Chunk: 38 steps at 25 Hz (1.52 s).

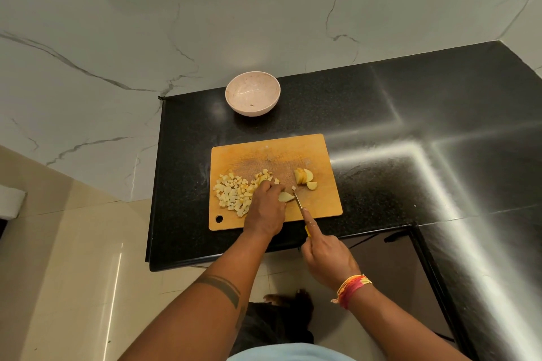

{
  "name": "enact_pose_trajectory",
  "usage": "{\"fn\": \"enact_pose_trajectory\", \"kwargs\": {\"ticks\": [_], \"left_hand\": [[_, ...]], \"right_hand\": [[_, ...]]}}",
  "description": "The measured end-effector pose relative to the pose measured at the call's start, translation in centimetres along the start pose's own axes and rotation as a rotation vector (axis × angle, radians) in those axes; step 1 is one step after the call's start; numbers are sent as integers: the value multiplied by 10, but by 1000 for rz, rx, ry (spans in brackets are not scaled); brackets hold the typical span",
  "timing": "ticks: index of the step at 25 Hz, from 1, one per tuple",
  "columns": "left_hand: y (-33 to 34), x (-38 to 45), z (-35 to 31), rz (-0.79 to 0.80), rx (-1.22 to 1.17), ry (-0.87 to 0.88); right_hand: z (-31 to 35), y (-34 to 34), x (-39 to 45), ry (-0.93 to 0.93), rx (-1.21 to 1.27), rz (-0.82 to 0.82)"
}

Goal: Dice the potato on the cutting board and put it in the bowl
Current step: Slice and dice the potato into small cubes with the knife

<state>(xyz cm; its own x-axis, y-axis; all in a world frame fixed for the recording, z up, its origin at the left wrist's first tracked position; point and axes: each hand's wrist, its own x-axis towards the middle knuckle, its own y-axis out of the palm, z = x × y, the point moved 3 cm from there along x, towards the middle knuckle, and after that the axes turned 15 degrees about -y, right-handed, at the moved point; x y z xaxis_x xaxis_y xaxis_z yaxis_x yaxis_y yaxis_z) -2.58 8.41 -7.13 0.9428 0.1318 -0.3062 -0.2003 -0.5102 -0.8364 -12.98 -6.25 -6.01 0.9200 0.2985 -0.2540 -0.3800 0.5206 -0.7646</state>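
An orange cutting board (319, 202) lies on the black counter. A heap of diced potato (233, 193) covers its left part, and a few potato slices (305, 177) lie at its right. My left hand (265, 208) presses a potato piece (286, 197) onto the board's middle. My right hand (324, 252) grips a yellow-handled knife (299, 204), index finger along the blade's back, tip beside that piece. A pale pink bowl (252, 93) stands behind the board near the wall, with nothing in it but a speck.
The black granite counter (396, 126) runs right and turns toward me in an L. Its left edge drops off just left of the board, with beige floor tiles (73, 272) below. A marble wall (205, 23) rises behind the bowl.
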Motion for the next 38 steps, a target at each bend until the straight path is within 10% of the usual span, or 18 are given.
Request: {"fn": "enact_pose_trajectory", "kwargs": {"ticks": [38], "left_hand": [[-5,3,2,-48,-47,-39]], "right_hand": [[22,12,32,1,-29,33]]}}
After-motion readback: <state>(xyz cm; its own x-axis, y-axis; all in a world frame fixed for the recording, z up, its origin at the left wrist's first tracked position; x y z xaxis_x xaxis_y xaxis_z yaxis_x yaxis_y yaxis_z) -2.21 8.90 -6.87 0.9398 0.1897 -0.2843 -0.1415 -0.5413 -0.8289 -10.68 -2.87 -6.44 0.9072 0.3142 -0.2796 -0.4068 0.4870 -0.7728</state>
